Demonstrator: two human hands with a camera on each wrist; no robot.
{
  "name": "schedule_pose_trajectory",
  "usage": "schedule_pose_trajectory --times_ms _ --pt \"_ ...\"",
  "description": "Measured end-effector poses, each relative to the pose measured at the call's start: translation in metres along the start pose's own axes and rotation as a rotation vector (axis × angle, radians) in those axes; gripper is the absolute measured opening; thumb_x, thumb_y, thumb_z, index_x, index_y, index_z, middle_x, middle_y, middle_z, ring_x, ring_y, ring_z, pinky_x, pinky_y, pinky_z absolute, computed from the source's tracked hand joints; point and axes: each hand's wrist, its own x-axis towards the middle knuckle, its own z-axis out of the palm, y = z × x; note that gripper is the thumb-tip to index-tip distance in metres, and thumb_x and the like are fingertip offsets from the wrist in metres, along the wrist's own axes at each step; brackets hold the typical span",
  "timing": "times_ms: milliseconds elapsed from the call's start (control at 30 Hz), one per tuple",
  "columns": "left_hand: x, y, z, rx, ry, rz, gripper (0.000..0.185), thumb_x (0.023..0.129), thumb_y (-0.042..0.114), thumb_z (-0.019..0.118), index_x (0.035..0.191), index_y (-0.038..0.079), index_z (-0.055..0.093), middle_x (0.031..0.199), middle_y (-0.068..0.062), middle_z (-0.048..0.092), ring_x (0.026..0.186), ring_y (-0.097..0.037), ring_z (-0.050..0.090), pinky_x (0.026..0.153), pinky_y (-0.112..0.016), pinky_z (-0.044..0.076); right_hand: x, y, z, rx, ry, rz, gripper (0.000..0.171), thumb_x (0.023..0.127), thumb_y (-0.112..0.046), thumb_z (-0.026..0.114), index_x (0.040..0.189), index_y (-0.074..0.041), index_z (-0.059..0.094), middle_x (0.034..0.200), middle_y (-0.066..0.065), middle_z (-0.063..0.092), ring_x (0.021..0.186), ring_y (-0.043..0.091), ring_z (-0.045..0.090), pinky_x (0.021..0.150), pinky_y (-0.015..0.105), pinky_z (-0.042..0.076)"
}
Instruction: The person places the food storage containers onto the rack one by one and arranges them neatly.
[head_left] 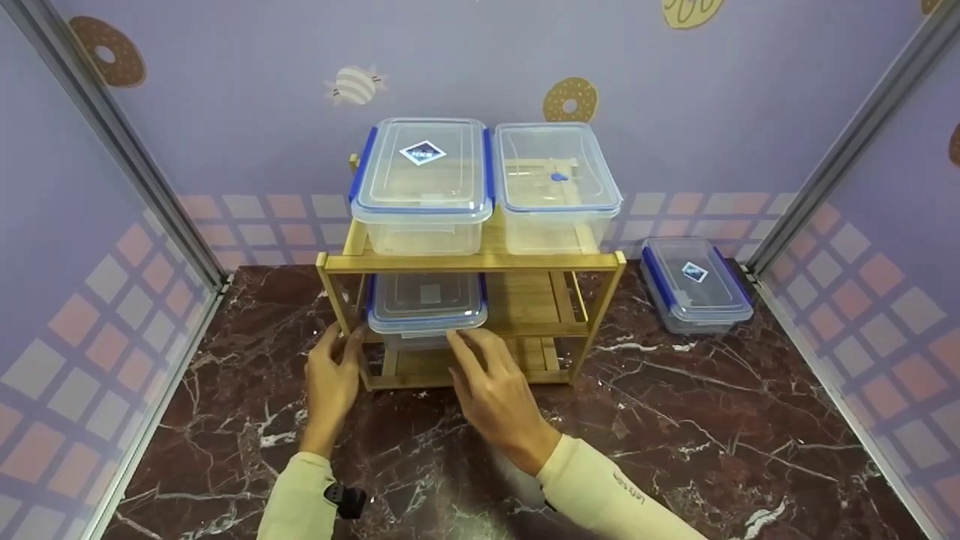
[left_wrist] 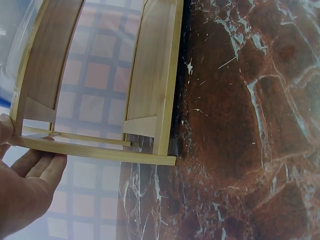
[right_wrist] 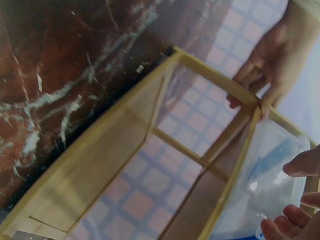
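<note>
Fingers of the left hand [head_left: 330, 379] lie straight against the front left post of the wooden rack [head_left: 480, 262], with the thumb on the post's other side; the left wrist view shows them pressed flat along the frame, not curled round it. Beside it, the right hand [head_left: 495, 386] reaches to the front edge of the clear box [head_left: 425, 302] with the blue-trimmed lid, which sits on the left half of the rack's middle shelf and juts a little past the shelf's front. Its fingers are loosely bent at the rim; the right wrist view shows their tips right by the lid, but whether they pinch it cannot be told. On the top shelf stand two more clear boxes side by side, the left one [head_left: 421, 184] with blue clips and a sticker on its lid, the right one [head_left: 555, 185] just beside it. A smaller lidded box [head_left: 695, 285] rests on the dark marble table [head_left: 712, 435], well apart to the right of the rack, near the wall.
</note>
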Motion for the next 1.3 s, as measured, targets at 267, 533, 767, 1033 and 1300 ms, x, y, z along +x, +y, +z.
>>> schedule_pose_trajectory --times_ms 267,533,767,1033,1300 --pt "-0.001 0.001 -0.002 0.016 -0.013 -0.018 0.034 0.105 0.029 0.059 0.132 0.009 0.065 0.112 -0.021 0.073 0.100 -0.035 0.070 0.087 -0.054 0.055 -0.009 -0.006 0.015 -0.035 -0.060 -0.028 0.059 0.087 -0.003 0.076 0.141 0.004 0.053 0.144 0.029 0.049 0.130 0.043 0.053 0.106 0.049 0.046" --pt "-0.002 0.002 -0.001 0.014 -0.010 -0.013 0.034 0.104 0.028 0.059 0.132 0.009 0.064 0.115 -0.021 0.072 0.100 -0.036 0.071 0.087 -0.055 0.055 -0.007 -0.007 0.022 -0.075 -0.110 0.022 0.069 0.085 -0.010 0.080 0.146 0.002 0.049 0.151 0.027 0.044 0.136 0.043 0.047 0.105 0.051 0.047" --pt "0.000 0.003 -0.001 0.011 -0.008 -0.012 0.032 0.104 0.026 0.060 0.132 0.010 0.065 0.113 -0.021 0.073 0.097 -0.035 0.071 0.086 -0.054 0.055 -0.005 -0.004 0.023 -0.080 -0.169 0.048 0.073 0.087 -0.015 0.079 0.148 0.005 0.044 0.155 0.028 0.038 0.141 0.043 0.040 0.109 0.051 0.042" --pt "-0.001 0.003 -0.001 0.022 -0.009 -0.017 0.034 0.105 0.029 0.059 0.132 0.009 0.065 0.116 -0.022 0.072 0.100 -0.037 0.070 0.088 -0.055 0.054 -0.004 -0.002 0.023 -0.082 -0.228 0.058 0.075 0.090 -0.018 0.077 0.150 0.007 0.039 0.157 0.029 0.033 0.143 0.042 0.037 0.114 0.049 0.037" --pt "-0.002 0.002 -0.001 0.000 -0.035 -0.017 0.039 0.106 0.029 0.057 0.137 0.006 0.061 0.118 -0.024 0.070 0.104 -0.039 0.069 0.090 -0.057 0.053 -0.010 0.000 0.010 -0.002 -0.173 0.019 0.067 0.091 -0.017 0.076 0.145 0.006 0.045 0.156 0.027 0.036 0.141 0.042 0.041 0.112 0.051 0.038"
